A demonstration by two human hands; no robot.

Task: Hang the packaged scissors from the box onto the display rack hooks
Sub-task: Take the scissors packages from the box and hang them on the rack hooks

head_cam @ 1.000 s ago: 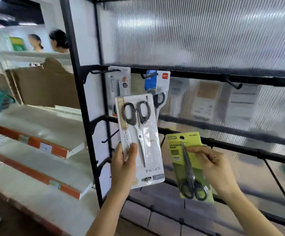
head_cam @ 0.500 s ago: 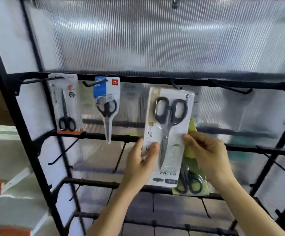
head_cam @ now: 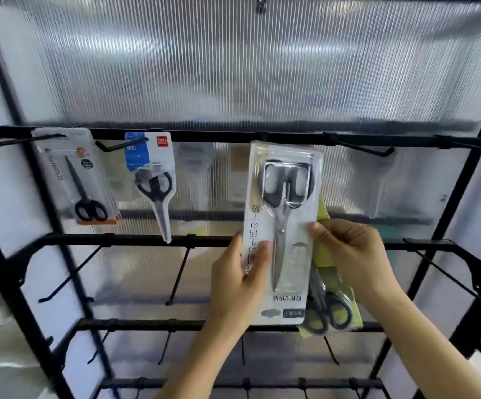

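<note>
A white blister pack of black-handled scissors (head_cam: pixel 284 226) is held upright, its top edge right at the rack's top crossbar (head_cam: pixel 222 136). My left hand (head_cam: pixel 238 280) grips its lower left edge. My right hand (head_cam: pixel 351 254) holds a green scissors pack (head_cam: pixel 334 309) behind it, with the thumb pressing on the white pack's right edge. The hook behind the white pack's top is hidden. Two packs hang on the top row: a clear-and-orange pack (head_cam: pixel 79 180) at the left and a blue-and-white pack (head_cam: pixel 153 180) beside it.
The black wire display rack has a ribbed translucent back panel (head_cam: pixel 233 67). Bare hooks stick out on the top bar at the right (head_cam: pixel 377 152) and along the second bar (head_cam: pixel 176 280) and third bar (head_cam: pixel 164 349). The box is out of view.
My view swung right, from the shelves to face the rack. The white pack rose to the top bar. My right hand moved in with the green pack and touched the white pack's edge.
</note>
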